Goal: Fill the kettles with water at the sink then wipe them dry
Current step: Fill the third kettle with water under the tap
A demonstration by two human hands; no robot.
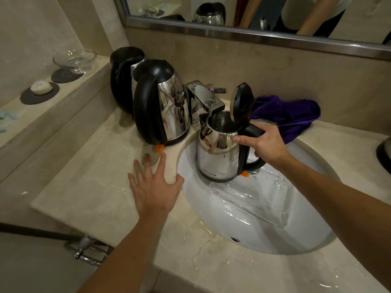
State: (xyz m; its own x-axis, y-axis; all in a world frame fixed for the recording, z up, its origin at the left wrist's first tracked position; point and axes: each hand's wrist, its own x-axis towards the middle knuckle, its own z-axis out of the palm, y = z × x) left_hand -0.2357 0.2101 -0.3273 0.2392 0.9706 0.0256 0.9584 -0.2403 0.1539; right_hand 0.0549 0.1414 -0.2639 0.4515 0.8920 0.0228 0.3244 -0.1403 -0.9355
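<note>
Head view looks down on a marble counter [88,187] with a white sink [264,235] set into it. Right hand [268,144] grips the black handle of the open kettle [218,153], which stands upright over the basin with its lid [242,102] tipped back. Its mouth sits just beneath and slightly near of the chrome tap [206,98], so the spout lies directly far of the hand. Left hand [154,182] rests flat on the counter, fingers spread, holding nothing, just near of the closed kettle [163,104]; another kettle [122,79] stands behind that one, far left. I judge filling to be the step in hand. A purple cloth [289,115] lies far right, nearer the right hand.
</note>
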